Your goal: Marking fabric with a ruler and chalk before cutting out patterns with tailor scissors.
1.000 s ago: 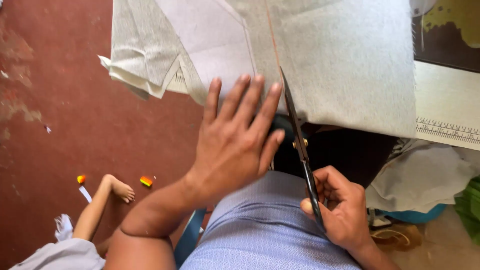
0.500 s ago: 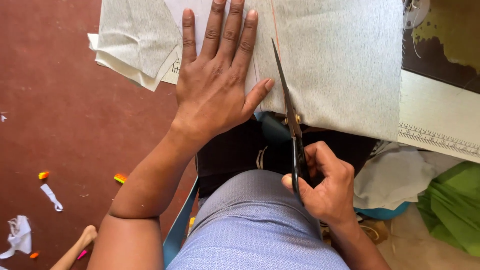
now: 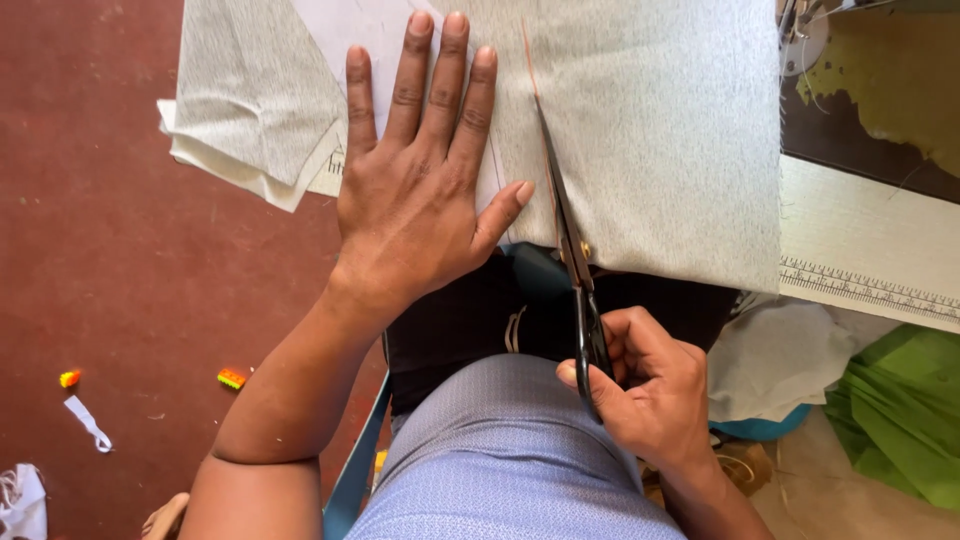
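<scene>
Fabric: I see a pale grey, finely flecked woven cloth (image 3: 660,130) spread flat across the far middle, its near edge hanging over a dark surface.
Scissors: long dark blades (image 3: 562,205) lie in the cloth along a thin orange chalk line (image 3: 527,58), tips pointing far, a brass pivot showing at the cloth's near edge.
Right hand: my right hand (image 3: 650,390) is at the near right, fingers curled tight through the black handles; the loops themselves are mostly hidden by the knuckles.
Left hand: my left hand (image 3: 420,190) lies palm down on the cloth just left of the blades, fingers straight and slightly spread, thumb angled toward the cut.
Paper pattern: a white sheet (image 3: 340,30) shows under the fingers, probably a pattern; its far end is cut off.
Folded layers: a cream and grey bundle (image 3: 250,120) overhangs at the far left.
Floor: red-brown, smooth (image 3: 110,260), with small coloured chalk bits (image 3: 231,379) and a white scrap (image 3: 88,422).
Right side: a ruled measuring edge (image 3: 860,285) and crumpled green cloth (image 3: 900,410).
</scene>
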